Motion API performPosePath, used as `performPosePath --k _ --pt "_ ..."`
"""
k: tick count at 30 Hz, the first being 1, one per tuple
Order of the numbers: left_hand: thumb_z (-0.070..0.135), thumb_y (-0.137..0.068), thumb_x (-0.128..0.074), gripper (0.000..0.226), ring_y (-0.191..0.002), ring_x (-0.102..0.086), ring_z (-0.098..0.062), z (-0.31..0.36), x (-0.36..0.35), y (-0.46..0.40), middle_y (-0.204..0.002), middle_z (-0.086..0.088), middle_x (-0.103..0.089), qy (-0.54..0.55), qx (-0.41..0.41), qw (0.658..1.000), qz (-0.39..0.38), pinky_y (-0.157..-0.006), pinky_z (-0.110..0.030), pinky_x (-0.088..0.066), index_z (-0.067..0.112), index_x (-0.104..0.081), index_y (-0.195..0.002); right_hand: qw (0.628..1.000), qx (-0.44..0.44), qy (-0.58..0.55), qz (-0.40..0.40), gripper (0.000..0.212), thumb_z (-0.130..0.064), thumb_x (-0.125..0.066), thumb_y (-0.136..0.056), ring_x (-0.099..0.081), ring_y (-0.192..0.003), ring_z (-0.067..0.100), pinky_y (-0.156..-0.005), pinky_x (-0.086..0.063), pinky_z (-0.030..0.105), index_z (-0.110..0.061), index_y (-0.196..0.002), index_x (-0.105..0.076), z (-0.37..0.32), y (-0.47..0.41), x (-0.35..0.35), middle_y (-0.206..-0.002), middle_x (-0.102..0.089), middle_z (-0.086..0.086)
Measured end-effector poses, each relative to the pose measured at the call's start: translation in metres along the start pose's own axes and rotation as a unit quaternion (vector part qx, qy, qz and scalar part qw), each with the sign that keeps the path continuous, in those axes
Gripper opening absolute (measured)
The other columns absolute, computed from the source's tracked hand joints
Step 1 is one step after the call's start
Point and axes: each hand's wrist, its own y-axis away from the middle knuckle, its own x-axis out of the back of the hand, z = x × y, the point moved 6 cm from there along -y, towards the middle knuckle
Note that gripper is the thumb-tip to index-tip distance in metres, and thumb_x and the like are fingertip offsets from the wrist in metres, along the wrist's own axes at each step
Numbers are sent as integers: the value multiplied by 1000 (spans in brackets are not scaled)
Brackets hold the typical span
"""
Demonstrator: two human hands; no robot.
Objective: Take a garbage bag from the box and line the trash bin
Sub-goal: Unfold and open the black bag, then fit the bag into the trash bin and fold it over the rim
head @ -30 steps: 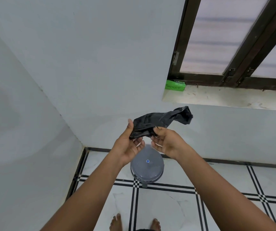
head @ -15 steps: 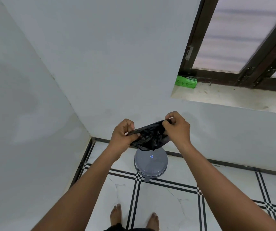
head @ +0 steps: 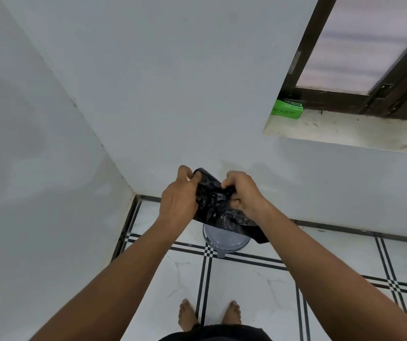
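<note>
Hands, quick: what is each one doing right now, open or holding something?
Left hand: closed, gripping the black garbage bag.
Right hand: closed, gripping the same bag.

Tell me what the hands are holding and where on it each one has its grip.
Both hold the black garbage bag. The left hand pinches its upper edge; the right hand has its grip in the bunched plastic on the other side.

The garbage bag (head: pixel 212 203) is glossy black. The trash bin (head: pixel 224 239) is grey. The box (head: pixel 287 109) is bright green with small white lettering. The floor (head: pixel 246 279) is white marbled tile crossed by paired black lines. The walls (head: pixel 148 82) are plain white, the window frame (head: pixel 303 67) dark brown.
</note>
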Motion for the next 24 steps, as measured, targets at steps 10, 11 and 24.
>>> performPosePath --k 10,11,24 --pt "24 -73 -86 96 -65 -65 -35 -7 -41 -3 -158 0 -17 77 -99 988 -92 -65 -42 -58 18 -30 -152 958 1 256 132 29 -37 -73 -71 -73 -76 27 -66 -65 42 -10 -77 -68 19 -25 -8 -88 -72 10" --pt "26 -74 -85 95 -66 -65 -35 -9 -44 -4 -158 0 -18 70 -103 988 -92 -65 -41 -57 18 -30 -152 959 6 241 148 13 -25 -70 -77 -72 -78 28 -72 -66 44 -13 -76 -65 21 -25 -4 -83 -70 7" --pt "20 -71 -87 94 -84 -63 -23 -47 -59 -49 -159 9 -24 -67 -78 991 -80 -56 -32 -46 33 -38 -150 885 92 431 151 26 -5 -54 -84 -56 -77 22 -67 -45 29 -24 -90 -70 30 -47 36 -105 -51 0"
